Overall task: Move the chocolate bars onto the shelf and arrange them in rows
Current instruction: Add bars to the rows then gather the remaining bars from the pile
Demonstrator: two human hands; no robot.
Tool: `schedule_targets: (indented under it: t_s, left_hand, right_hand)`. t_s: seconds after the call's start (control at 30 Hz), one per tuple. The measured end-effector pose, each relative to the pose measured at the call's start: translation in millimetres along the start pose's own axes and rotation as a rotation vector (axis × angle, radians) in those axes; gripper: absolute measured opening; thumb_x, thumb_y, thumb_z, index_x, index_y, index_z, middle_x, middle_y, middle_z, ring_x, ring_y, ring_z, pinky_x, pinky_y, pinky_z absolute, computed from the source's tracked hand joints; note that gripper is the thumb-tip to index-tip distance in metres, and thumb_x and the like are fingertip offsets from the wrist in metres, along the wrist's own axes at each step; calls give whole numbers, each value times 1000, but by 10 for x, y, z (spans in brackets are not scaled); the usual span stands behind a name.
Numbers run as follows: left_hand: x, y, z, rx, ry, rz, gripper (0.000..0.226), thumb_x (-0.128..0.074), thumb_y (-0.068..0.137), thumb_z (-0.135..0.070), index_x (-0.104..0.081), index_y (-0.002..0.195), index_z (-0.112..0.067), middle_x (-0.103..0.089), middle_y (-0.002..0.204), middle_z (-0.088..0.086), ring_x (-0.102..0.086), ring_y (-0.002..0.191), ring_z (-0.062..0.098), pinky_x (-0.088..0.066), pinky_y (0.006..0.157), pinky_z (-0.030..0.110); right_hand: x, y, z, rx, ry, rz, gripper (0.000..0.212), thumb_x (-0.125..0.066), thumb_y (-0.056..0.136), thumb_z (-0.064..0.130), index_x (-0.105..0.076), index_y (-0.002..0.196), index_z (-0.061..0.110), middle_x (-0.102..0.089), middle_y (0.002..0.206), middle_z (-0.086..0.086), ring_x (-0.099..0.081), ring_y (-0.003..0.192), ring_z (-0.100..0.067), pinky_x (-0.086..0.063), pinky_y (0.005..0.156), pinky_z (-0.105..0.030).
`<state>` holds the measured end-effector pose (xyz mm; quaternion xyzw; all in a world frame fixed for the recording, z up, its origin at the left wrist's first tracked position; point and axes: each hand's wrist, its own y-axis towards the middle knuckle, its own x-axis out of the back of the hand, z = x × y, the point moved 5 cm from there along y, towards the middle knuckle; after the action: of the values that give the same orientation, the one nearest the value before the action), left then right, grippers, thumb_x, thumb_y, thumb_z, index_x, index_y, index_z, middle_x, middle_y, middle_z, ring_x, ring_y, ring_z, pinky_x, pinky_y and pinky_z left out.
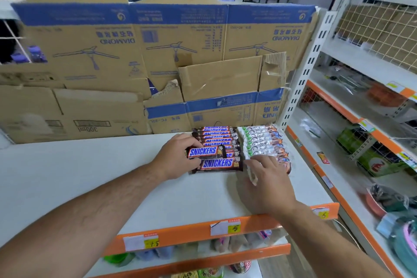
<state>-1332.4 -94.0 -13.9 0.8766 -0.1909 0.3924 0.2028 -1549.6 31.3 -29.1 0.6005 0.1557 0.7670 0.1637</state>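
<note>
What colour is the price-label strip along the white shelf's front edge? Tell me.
Orange price-label strip; best seen in head view.

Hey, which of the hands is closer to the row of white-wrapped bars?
Right. The right hand touches the front end of the white-wrapped bars; the left hand is farther left, on the far side of the Snickers row, gripping a Snickers bar.

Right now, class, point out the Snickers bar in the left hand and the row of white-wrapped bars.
Snickers bar [204, 152]: head view, on its blue lettering.
white-wrapped bars [264, 142]: head view, middle of the row.
</note>
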Motion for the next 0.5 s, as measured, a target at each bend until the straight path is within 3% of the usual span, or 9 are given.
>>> schedule_targets:
  t_s: [0.2, 0.37, 0.5]
  left_hand:
    - [390, -152, 550, 28, -38, -34, 27, -72, 67, -25, -71, 93, -30, -59, 91, -13, -53, 90, 5, -44, 79, 24]
    - [657, -189, 1061, 64, -23, -38, 28, -75, 69, -18, -70, 93, -32, -58, 87, -16, -52, 90, 6, -42, 78, 23]
    - [731, -107, 1340, 66, 6, -34, 27, -75, 71, -21, -71, 96, -32, -55, 84, -18, -50, 91, 9, -41, 79, 25]
  right_hand:
    - [-407, 111, 1048, 214, 138, 116, 11, -64, 76, 34, -61, 79, 24, -56, 80, 7, -56, 79, -20, -46, 58, -30]
    - [-845, 192, 1767, 376, 174, 302, 25, -53, 85, 47, -60, 93, 25, -59, 99, 5, -55, 95, -20, -47, 81, -35]
    - [-972, 244, 2012, 324, 138, 308, 37, -53, 83, 56, -60, 107, 29, -56, 110, 8, -51, 103, -18, -41, 84, -33]
